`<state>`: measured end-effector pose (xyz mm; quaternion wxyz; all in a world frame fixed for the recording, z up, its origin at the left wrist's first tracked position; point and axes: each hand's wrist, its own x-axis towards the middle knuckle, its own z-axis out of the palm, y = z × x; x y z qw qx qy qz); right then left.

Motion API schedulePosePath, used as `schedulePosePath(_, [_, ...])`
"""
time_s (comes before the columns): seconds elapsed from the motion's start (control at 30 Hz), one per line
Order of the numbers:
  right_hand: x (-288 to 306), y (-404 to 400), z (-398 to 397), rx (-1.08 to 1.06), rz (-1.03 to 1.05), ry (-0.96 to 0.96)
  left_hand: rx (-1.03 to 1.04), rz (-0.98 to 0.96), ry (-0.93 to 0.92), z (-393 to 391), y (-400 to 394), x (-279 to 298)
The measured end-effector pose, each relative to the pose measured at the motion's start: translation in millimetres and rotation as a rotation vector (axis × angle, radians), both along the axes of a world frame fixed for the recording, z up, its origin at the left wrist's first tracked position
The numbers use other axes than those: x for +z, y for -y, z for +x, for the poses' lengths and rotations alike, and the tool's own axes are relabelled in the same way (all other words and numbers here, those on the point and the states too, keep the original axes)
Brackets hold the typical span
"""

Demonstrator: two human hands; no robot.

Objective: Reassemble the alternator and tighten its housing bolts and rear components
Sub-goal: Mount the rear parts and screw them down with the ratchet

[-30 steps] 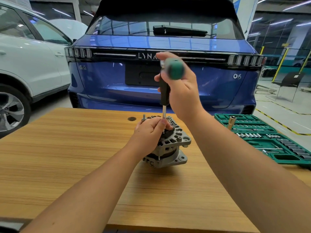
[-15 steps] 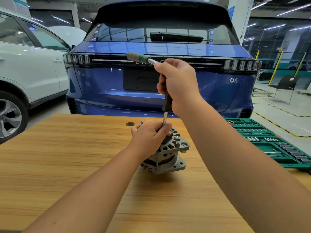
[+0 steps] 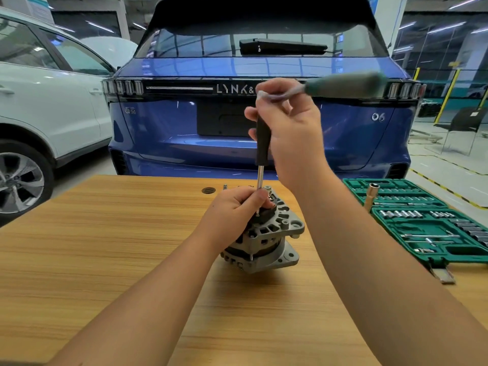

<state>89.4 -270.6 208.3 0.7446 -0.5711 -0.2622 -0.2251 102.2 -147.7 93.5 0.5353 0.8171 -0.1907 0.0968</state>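
Observation:
A grey metal alternator [image 3: 266,239] stands on the wooden table [image 3: 105,247], rear side up. My left hand [image 3: 235,207] grips its top, fingers curled over the black rear part and around the foot of a vertical driver shaft. My right hand [image 3: 287,133] holds the black upright extension [image 3: 263,143] of a ratchet tool. The ratchet's green handle [image 3: 346,84] sticks out to the right, blurred. The steel shaft [image 3: 260,177] runs down into the rear of the alternator. The tip is hidden by my left fingers.
An open green socket set case [image 3: 422,220] lies on the table at right, with a brass-coloured socket [image 3: 369,196] standing in it. A small bolt [image 3: 225,186] and a dark round disc [image 3: 208,191] lie behind the alternator. A blue car [image 3: 184,128] and a white car [image 3: 39,101] stand beyond the table.
The ratchet's green handle has swung from pointing toward me, to the left, then round to the right. My left hand has stayed on the alternator.

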Motion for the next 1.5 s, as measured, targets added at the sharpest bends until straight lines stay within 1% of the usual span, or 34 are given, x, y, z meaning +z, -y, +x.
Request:
schedulePosePath(0.03, [-5,0,2,-0.102,-0.098,0.098,0.001,-0.003,0.004,0,0,0])
schedulePosePath(0.07, [-8,1,4,-0.128,-0.159,0.166,-0.002,-0.009,0.006,0,0,0])
schedulePosePath(0.1, [-8,2,3,-0.093,-0.180,0.181,-0.005,-0.015,0.007,-1,0,0])
schedulePosePath(0.2, [0,2,3,0.110,-0.113,0.063,-0.010,-0.022,0.002,-2,-1,0])
schedulePosePath(0.33, [6,2,0,0.164,-0.133,-0.026,-0.003,-0.017,-0.021,-3,0,2])
schedulePosePath(0.4, [9,2,-2,0.020,-0.196,0.008,-0.007,-0.001,-0.030,-5,0,3])
schedulePosePath(0.5, [18,-1,-4,-0.318,-0.351,0.057,-0.020,-0.001,0.002,-6,2,0])
schedulePosePath(0.53, [23,-3,-4,-0.367,-0.356,0.030,-0.022,-0.002,0.008,-6,3,0])
schedulePosePath(0.57, [27,-4,-6,-0.355,-0.320,-0.038,-0.021,-0.002,0.008,-6,4,0])
schedulePosePath(0.6, [32,-5,-8,-0.276,-0.241,-0.149,-0.018,-0.002,0.003,-7,5,0])
schedulePosePath(0.67, [40,-2,-9,-0.012,-0.055,-0.403,-0.014,-0.002,-0.018,-7,5,0])
schedulePosePath(0.73, [42,5,-11,0.232,0.058,-0.555,-0.013,-0.009,-0.038,-6,5,0])
schedulePosePath(0.8, [40,9,-12,0.383,0.198,-0.594,-0.018,-0.009,-0.044,-6,4,1])
schedulePosePath(0.9, [39,12,-11,0.443,0.362,-0.590,-0.019,-0.006,-0.051,-6,4,1])
schedulePosePath(0.93, [38,13,-12,0.449,0.381,-0.585,-0.016,-0.003,-0.054,-6,4,1])
schedulePosePath(1.0, [38,15,-13,0.432,0.336,-0.581,-0.021,-0.006,-0.057,-6,4,1])
schedulePosePath(1.07, [33,12,-14,0.351,0.231,-0.531,-0.030,-0.013,-0.060,-7,5,1])
schedulePosePath(1.1, [29,9,-14,0.275,0.205,-0.463,-0.030,-0.014,-0.061,-8,5,2])
schedulePosePath(1.13, [24,4,-13,0.165,0.187,-0.359,-0.024,-0.013,-0.061,-8,5,3])
schedulePosePath(1.2, [12,-1,-9,-0.115,0.103,-0.076,-0.010,-0.006,-0.062,-8,6,3])
schedulePosePath(1.27, [3,1,-5,-0.349,-0.077,0.188,-0.010,-0.001,-0.060,-9,6,4])
schedulePosePath(1.3, [1,2,-3,-0.420,-0.184,0.289,-0.015,-0.001,-0.058,-9,5,4])
schedulePosePath(1.37, [-1,6,-4,-0.447,-0.370,0.422,-0.020,-0.010,-0.059,-9,5,4])
schedulePosePath(1.4, [0,7,-6,-0.412,-0.442,0.434,-0.017,-0.012,-0.060,-9,5,4])
schedulePosePath(1.5, [5,10,-13,-0.216,-0.555,0.333,-0.002,0.000,-0.060,-9,6,3])
